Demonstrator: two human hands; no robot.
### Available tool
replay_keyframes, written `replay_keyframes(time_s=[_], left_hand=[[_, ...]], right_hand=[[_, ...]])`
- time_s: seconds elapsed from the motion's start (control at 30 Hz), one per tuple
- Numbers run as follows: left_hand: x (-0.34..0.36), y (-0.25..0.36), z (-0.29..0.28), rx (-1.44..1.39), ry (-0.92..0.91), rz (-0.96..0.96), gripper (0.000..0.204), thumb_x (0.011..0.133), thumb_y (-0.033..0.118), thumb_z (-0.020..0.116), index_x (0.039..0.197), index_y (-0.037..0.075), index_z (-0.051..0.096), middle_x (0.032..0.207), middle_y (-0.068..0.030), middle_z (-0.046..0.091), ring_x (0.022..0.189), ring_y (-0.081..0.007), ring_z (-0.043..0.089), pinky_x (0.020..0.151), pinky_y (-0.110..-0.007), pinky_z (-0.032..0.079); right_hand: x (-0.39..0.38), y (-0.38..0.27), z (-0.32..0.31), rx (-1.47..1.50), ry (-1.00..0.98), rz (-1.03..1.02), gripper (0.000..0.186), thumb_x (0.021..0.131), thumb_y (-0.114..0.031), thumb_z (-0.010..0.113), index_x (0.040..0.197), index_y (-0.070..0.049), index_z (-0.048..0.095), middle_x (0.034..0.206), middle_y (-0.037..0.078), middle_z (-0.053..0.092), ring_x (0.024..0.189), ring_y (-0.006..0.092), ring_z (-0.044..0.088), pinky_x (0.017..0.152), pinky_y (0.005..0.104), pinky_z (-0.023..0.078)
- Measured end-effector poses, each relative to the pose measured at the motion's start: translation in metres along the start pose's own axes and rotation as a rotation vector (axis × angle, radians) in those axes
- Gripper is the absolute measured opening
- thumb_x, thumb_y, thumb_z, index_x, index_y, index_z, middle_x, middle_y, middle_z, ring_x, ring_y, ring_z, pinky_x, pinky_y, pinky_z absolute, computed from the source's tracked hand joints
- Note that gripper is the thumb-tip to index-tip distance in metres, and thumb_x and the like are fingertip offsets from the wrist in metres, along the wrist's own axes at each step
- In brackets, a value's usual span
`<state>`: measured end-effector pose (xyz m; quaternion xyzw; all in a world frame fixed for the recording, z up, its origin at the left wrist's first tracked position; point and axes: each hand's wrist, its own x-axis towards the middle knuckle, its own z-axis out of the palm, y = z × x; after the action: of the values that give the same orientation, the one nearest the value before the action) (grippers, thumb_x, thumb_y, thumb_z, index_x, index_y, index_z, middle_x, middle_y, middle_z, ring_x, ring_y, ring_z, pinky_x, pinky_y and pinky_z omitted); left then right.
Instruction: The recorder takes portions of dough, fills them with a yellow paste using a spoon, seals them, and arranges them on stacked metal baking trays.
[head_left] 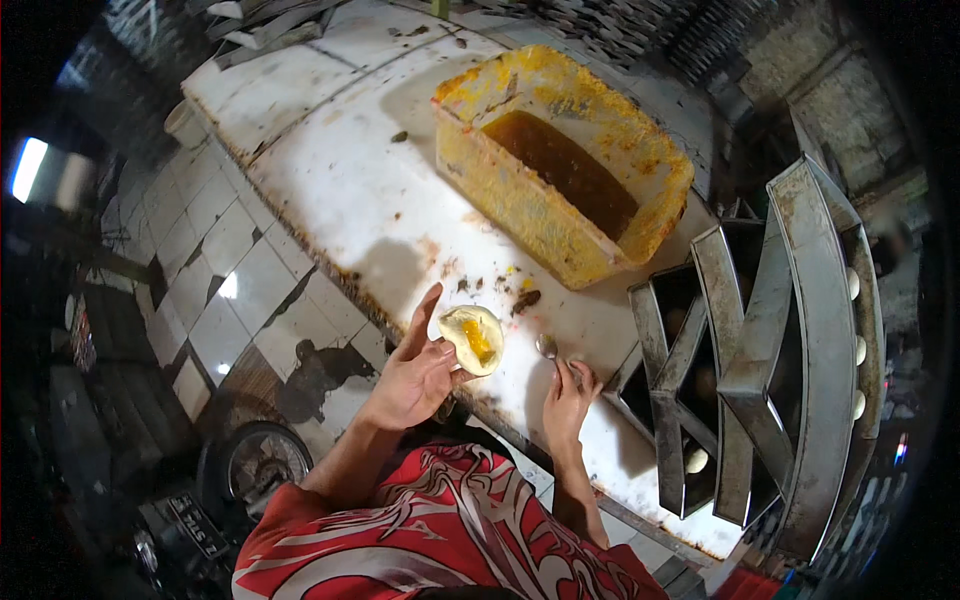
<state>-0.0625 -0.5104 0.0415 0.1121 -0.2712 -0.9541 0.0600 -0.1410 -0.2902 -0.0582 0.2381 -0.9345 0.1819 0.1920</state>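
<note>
My left hand holds a round of pale dough by its lower edge, thumb and fingers around it. A yellow-orange filling lies in the dough's hollow. To the right, my right hand has its fingers closed on a small metal spoon, whose bowl points away from me. Both hands are over the near edge of a white, stained table. Beyond them stands a large plastic tub, smeared yellow, with brown-orange filling at its bottom.
Stacked metal trays rise at the right edge of the table, some with round white dough balls. Dark crumbs lie between the tub and my hands. A motorcycle wheel is at lower left, on the tiled floor.
</note>
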Motion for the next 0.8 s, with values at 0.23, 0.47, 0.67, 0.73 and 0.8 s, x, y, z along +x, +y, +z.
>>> replay_keyframes(time_s=[0.23,0.47,0.67,0.73,0.8], left_hand=[[-0.075,-0.066,-0.014,-0.214,-0.117,-0.196,0.061,0.073,0.010,0.049,0.131,0.009,0.033,0.106,-0.0167,0.055,0.091,-0.0282,0.057,0.079,-0.041,0.047],[-0.155,-0.106,-0.023,-0.110,-0.136,-0.243,0.051,0.076,0.015,0.046,0.125,0.002,0.038,0.098,-0.0133,0.057,0.085,-0.0232,0.058,0.073,-0.036,0.047],[-0.190,-0.139,0.012,-0.426,0.169,-0.191,0.024,0.090,0.013,0.035,0.111,0.005,0.045,0.112,-0.0120,0.053,0.101,-0.0237,0.053,0.090,-0.037,0.044],[-0.199,-0.160,0.022,-0.493,0.079,-0.276,0.030,0.091,0.014,0.036,0.121,0.009,0.042,0.116,-0.0104,0.051,0.108,-0.0220,0.049,0.096,-0.035,0.039],[-0.209,-0.181,0.040,-0.525,0.032,-0.401,0.039,0.091,0.013,0.037,0.130,0.009,0.037,0.118,-0.0087,0.049,0.114,-0.0196,0.045,0.099,-0.033,0.034]], right_hand=[[0.037,-0.049,-0.080,1.341,-1.027,0.450,0.021,0.090,-0.018,0.056,0.105,-0.003,0.062,0.086,-0.001,0.060,0.073,0.0059,0.051,0.062,0.0211,0.043],[0.012,-0.070,-0.108,1.229,-1.079,0.252,0.010,0.087,-0.011,0.059,0.090,-0.001,0.060,0.081,0.001,0.060,0.069,0.0062,0.053,0.061,0.0195,0.044],[-0.118,-0.078,-0.178,0.478,-0.378,-0.568,0.024,0.068,-0.003,0.071,0.089,0.000,0.059,0.103,0.013,0.052,0.097,0.0269,0.052,0.078,0.0335,0.049],[-0.138,-0.062,-0.193,0.357,-0.263,-0.536,0.025,0.067,-0.002,0.068,0.090,-0.001,0.058,0.100,0.013,0.054,0.093,0.0281,0.055,0.077,0.0349,0.050],[-0.150,-0.036,-0.215,0.321,-0.285,-0.415,0.026,0.068,-0.001,0.066,0.093,-0.002,0.057,0.095,0.013,0.057,0.086,0.0291,0.059,0.075,0.0359,0.051]])
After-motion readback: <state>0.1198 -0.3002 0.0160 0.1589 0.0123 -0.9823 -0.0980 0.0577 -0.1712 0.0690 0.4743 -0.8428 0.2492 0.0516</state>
